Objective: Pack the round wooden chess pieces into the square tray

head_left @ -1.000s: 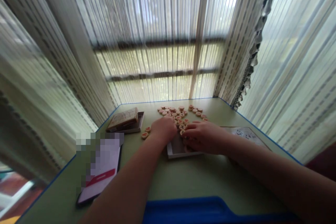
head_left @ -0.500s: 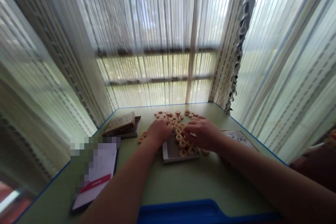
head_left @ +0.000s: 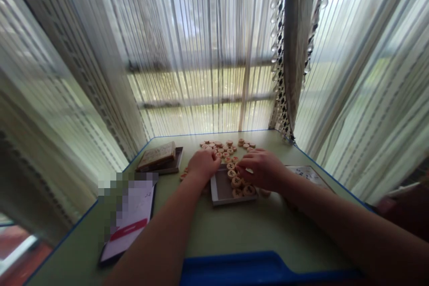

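A shallow box point(head_left: 214, 191) with a pale rim stands on the green table, and several round wooden pieces point(head_left: 236, 182) with dark characters lie in its right half. Over the box's right side is my right hand point(head_left: 259, 167), fingers bent and pressed together by the pieces; what they hold, if anything, is hidden. My left hand point(head_left: 203, 163) is curled at the box's left back corner, its fingertips turned away from view. Behind both hands more loose round pieces point(head_left: 219, 148) are spread on the table, some with red characters.
At the left back, a patterned box lid point(head_left: 157, 156) leans on an open tray point(head_left: 177, 163). A phone or tablet point(head_left: 130, 223) lies at the left. A printed card point(head_left: 308, 175) is right of my right hand, and a blue tray edge point(head_left: 234, 268) runs along the front.
The view has shifted slightly, so the table items sit a little further right. Both hands stay in nearly the same places around the box.
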A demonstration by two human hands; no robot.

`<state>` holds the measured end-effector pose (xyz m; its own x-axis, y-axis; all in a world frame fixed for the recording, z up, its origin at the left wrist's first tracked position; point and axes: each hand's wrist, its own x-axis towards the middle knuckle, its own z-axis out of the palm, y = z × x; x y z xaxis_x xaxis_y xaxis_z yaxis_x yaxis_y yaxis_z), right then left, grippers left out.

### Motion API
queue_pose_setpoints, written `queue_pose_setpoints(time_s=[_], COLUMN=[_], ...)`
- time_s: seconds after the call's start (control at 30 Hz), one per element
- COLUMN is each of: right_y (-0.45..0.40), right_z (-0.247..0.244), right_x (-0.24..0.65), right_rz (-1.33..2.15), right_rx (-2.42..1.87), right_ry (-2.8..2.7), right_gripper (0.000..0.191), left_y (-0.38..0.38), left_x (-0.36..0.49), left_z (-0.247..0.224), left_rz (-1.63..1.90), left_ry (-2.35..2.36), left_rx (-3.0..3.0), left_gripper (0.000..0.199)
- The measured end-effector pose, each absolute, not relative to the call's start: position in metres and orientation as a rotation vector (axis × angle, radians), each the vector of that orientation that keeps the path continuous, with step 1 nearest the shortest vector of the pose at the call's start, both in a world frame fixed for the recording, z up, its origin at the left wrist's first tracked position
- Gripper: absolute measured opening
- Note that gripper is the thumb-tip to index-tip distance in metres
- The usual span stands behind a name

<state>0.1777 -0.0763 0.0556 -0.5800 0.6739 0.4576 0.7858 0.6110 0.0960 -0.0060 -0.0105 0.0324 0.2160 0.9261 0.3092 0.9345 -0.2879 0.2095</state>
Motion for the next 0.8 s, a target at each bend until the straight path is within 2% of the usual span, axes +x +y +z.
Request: queue_pose_setpoints(time_s=[0.17, 0.57, 0.73, 0.8], right_y=[-0.0754, -0.0784, -0.078, -0.0768], right_z=[0.0532, 0.0558, 0.0539, 0.0525], right_x=[0.1786, 0.1776, 0.1784, 0.1789], right_rz=[-0.375, -0.38, -0.37, -0.362], right_rx=[-1.055, -0.948, -0.952, -0.963], right_ry=[-2.517, -2.526, -2.517, -2.524], right_gripper=[0.022, 0.023, 0.023, 0.023], left_y=[-0.0083, -0.0021, -0.0023, -0.0024], left_x=[-0.0081, -0.013, -0.012, -0.0115], left_z=[0.033, 0.0332, 0.0329, 0.0326], left_rz=[-0.61, -0.604, -0.582, -0.588], left_ry=[-2.039, -2.053, -2.054, -2.055], left_rx=[-2.403, -2.55, -2.522, -2.526], left_gripper=[0.033, 0.028, 0.041, 0.04])
